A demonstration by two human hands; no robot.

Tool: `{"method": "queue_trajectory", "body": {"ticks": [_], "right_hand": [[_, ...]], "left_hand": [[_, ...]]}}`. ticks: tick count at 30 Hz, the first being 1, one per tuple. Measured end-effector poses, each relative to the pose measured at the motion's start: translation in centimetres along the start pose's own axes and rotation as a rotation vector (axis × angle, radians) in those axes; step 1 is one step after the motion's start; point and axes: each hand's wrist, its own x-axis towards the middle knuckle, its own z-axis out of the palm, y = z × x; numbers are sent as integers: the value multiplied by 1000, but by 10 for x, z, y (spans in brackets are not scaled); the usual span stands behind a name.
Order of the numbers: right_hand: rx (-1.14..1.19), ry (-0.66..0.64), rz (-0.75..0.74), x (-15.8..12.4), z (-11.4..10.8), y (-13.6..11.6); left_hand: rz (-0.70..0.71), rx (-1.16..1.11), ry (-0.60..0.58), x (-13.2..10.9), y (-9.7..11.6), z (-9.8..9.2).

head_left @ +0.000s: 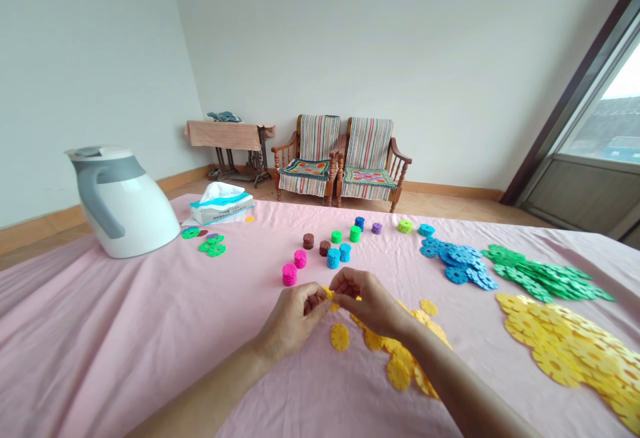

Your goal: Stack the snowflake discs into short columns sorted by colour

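Note:
Yellow notched plastic discs (330, 297) are pinched between my two hands, above the pink cloth; how many is hidden by the fingers. My left hand (293, 315) grips them from the left with thumb and fingers together. From the right, my right hand (373, 301) closes on them too. A yellow stack (340, 337) stands just below the hands. Under and beside my right forearm lies a loose heap of yellow discs (400, 365). Beyond the hands are short stacks, among them pink (289, 275), light blue (333, 258) and brown (309, 241) ones.
On the left stand a white and grey jug (133, 205) and a tissue box (223, 208), with several loose green discs (213, 246) nearby. Piles of blue (463, 261), green (545, 275) and yellow discs (565, 341) spread over the right side. Two wooden chairs (370, 151) stand behind the table.

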Motion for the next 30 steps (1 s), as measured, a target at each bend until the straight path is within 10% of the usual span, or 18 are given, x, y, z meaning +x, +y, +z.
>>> {"method": "queue_trajectory", "body": {"ticks": [10,19,30], "right_hand": [[-141,47,-203,-4,14,-6],[-287,274,70,10,19,12],[-426,197,93,11,30,17]], "left_hand": [[-238,-385,-32,5,-2,-8],[-98,56,215,3,-13,-11],[-2,225,157,0,-21,-8]]}}
